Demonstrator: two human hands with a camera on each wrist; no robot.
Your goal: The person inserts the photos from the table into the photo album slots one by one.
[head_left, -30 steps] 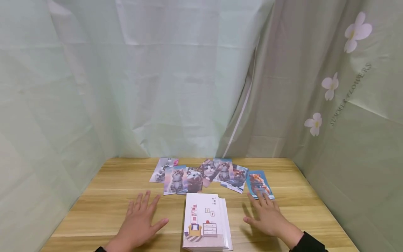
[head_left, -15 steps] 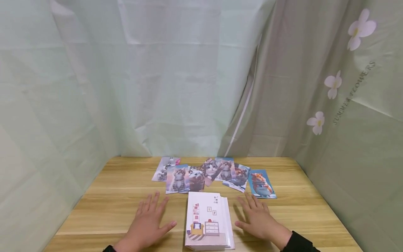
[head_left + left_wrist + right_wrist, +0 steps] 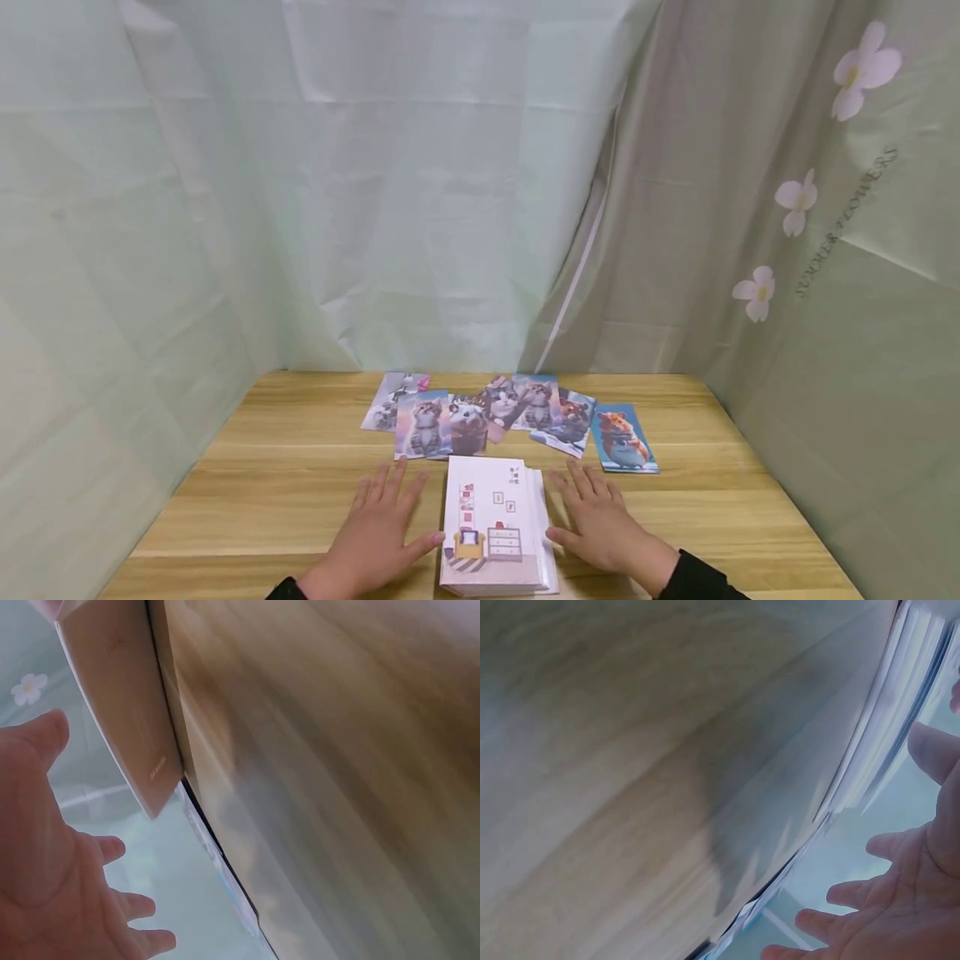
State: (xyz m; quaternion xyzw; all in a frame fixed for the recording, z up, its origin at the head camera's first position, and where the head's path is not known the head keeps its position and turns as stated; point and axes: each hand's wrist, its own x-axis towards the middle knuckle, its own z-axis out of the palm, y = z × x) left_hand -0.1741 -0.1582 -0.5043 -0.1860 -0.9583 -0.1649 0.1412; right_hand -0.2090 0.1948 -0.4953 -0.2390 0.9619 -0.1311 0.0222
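A thick white photo album (image 3: 483,508), its cover printed with an armchair and a chest of drawers, lies flat at the table's front middle. Just left of it my left hand (image 3: 375,533) is held with fingers spread and the thumb tip at the album's edge. On the other side my right hand (image 3: 603,525) mirrors it, palm down, thumb tip by the page side. The left wrist view has the album's spine (image 3: 120,697) beside the open palm. Stacked page edges (image 3: 900,705) appear near the right thumb in the right wrist view. Neither hand grips anything.
Several animal picture cards lie behind the album, some overlapping, among them a kitten card (image 3: 423,427) and a blue hamster card (image 3: 625,440) at the right. Pale green curtains (image 3: 420,183) enclose the wooden table (image 3: 247,492) at the back and sides.
Both hands have moved inward from either side toward the album, fingers still spread. The album and cards stay in place; the head view has shifted slightly.
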